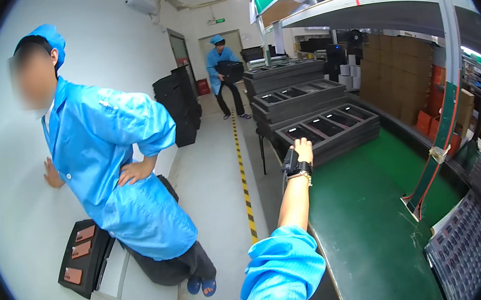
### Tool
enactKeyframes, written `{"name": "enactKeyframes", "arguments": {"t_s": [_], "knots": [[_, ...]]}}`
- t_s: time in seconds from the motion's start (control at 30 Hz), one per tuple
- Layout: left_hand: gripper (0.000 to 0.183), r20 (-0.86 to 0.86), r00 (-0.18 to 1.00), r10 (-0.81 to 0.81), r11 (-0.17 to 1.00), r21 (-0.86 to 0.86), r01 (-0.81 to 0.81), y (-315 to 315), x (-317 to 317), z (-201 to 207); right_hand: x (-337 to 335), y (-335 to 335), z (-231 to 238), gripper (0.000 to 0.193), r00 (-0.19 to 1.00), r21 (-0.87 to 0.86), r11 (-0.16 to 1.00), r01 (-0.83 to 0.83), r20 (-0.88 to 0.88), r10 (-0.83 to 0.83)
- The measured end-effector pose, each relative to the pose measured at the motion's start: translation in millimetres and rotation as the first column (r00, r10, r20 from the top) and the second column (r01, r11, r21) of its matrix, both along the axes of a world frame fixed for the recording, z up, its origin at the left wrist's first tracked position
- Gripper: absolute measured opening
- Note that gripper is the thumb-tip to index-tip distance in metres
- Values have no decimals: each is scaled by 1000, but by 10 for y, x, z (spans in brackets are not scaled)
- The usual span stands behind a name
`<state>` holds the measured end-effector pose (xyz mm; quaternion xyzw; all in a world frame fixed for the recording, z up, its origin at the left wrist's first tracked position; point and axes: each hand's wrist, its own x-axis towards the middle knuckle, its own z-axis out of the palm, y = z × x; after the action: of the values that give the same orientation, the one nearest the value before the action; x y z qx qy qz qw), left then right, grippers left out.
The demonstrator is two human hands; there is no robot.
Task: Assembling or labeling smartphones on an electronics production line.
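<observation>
My left hand reaches forward, with a black device strapped at its wrist. Its fingers are bent over the near edge of a black foam tray and seem to grip it; the fingertips are partly hidden. Flat dark rectangular pieces lie in the tray's slots. This tray tops a stack on the green work surface. Behind it rise further stacks of similar trays. My right hand is out of view.
A person in blue leans on the wall at left, beside a tray of reddish pieces. Farther off, another person carries black trays. A metal post and a sheet of small parts are at right.
</observation>
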<state>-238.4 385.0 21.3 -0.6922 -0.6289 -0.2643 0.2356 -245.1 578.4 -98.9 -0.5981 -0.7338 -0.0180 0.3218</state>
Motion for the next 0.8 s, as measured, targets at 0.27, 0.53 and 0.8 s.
{"name": "enactKeyframes", "arguments": {"t_s": [0.27, 0.53, 0.8], "knots": [[25, -24, 922, -387, 916, -120, 382, -1125, -137, -175, 681, -2079, 70, 26, 996, 11, 999, -53, 76, 52], [9, -72, 851, -521, 801, 303, 516, -2347, 1126, -768, 2168, -4574, 620, 25, 995, -24, 998, -52, 86, 54], [12, 5, 778, -629, 733, 337, 591, -3439, 1572, -1198, 2651, -6260, 904, 24, 992, -61, 994, -91, 81, 96]]}}
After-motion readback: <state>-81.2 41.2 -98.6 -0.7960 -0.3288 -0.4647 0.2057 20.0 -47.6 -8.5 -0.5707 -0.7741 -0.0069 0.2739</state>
